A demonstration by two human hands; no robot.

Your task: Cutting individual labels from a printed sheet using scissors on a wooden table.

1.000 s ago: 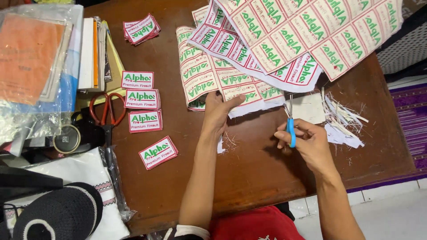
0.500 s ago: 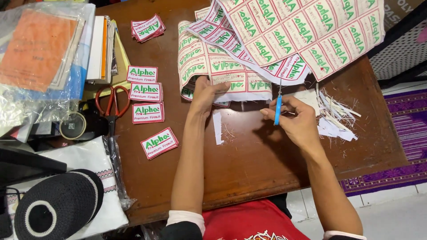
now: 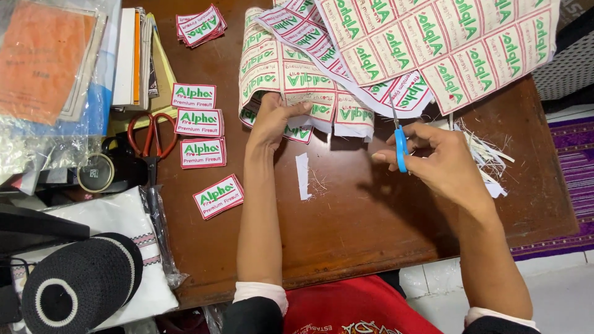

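While the brown worktop (image 3: 346, 247) carries everything, the biggest thing on it is the large printed label sheet (image 3: 433, 49), red, white and green, spread across its far side and overlapping a second curled sheet (image 3: 278, 68). The left hand (image 3: 275, 120) pinches the near edge of that curled sheet, thumb on top, holding it up off the wood. The right hand (image 3: 439, 164) is closed around blue-handled scissors (image 3: 400, 145), fingers through the loops, blades pointing up toward the sheets' lower edge. Cutting cleanly here likely means keeping the sheet taut with the left hand and running the blades along the border between labels. Finished cut labels (image 3: 201, 133) lie in a column left of the left forearm, near red-handled scissors (image 3: 150, 133). A narrow white offcut strip (image 3: 302, 176) lies between the hands.
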